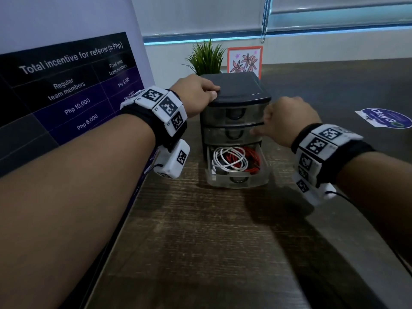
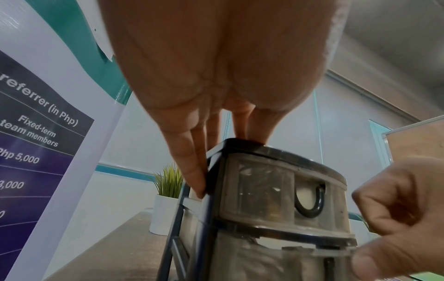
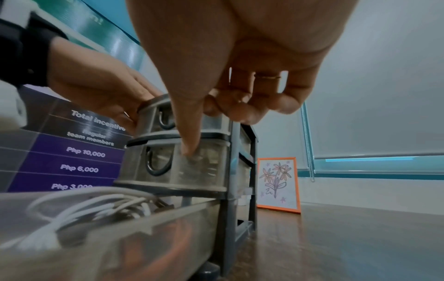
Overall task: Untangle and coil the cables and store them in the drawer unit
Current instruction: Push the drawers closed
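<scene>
A small three-drawer unit (image 1: 236, 85) with a dark top stands on the wooden table (image 1: 200, 241). Its bottom drawer (image 1: 236, 182) is pulled out. Inside lie a coiled white cable (image 1: 229, 159) and a red cable (image 1: 253, 156). My left hand (image 1: 209, 93) grips the unit's top left corner, with the fingers on the lid and the thumb (image 2: 194, 182) down the side. My right hand (image 1: 267, 128) is at the closed middle drawer (image 3: 204, 167). Its thumb (image 3: 190, 148) presses the drawer front and the other fingers are curled, holding nothing. In the right wrist view the white cable (image 3: 84, 205) lies in the open drawer.
A printed poster board (image 1: 66, 85) stands along the left edge of the table. A potted plant (image 1: 207, 56) and an orange-framed flower drawing (image 1: 245, 60) stand behind the unit. A round blue sticker (image 1: 385, 118) lies at the right. A blind cord (image 1: 264, 18) hangs at the back.
</scene>
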{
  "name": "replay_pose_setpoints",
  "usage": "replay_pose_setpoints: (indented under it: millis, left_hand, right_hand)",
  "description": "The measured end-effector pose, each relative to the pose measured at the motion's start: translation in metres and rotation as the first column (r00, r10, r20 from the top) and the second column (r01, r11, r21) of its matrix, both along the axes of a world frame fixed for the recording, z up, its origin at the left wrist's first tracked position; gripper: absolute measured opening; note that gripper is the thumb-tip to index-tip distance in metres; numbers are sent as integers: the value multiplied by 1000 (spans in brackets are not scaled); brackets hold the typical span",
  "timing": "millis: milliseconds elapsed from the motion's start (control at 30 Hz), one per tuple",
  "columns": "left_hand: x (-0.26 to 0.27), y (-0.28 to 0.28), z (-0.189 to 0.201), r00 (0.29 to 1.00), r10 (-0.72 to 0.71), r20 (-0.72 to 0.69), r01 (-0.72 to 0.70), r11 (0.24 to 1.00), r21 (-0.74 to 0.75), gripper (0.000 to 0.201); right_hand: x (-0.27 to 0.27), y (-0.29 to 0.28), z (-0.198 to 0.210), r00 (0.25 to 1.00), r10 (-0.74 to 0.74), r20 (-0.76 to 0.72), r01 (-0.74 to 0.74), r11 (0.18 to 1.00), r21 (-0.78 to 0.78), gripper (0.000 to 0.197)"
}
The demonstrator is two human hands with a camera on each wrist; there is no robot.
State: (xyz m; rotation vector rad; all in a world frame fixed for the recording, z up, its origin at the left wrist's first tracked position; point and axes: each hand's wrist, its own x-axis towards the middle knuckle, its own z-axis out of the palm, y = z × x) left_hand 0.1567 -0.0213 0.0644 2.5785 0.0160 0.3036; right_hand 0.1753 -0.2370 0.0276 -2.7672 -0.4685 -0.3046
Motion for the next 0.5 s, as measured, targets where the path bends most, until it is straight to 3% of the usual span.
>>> replay_pose_setpoints:
  millis: [100, 200, 300, 400, 500]
  left_hand:
    - [1, 1, -1, 1000, -3, 10, 3, 1000, -2, 31]
    - [1, 0, -2, 1000, 13, 20, -13, 1000, 1, 31]
    - [2, 1, -4, 1000, 7, 20, -7, 1000, -11, 32]
    - [1, 2, -5, 1000, 0, 15, 0, 1000, -16, 32]
    - [0, 0, -4, 1000, 5, 21, -4, 1000, -11, 32]
  right_hand:
    - [3, 5, 3, 997, -77, -31, 76, 996, -46, 51]
    - [6, 3, -2, 995, -55, -85, 47, 994, -96, 57]
    - [-5, -2, -7, 979, 115, -170, -120, 992, -22, 56]
    - [-27, -1, -11, 929, 331, -165, -336, 942, -6, 32]
    - [-41, 0, -21, 868, 475, -146, -493, 859, -140, 56]
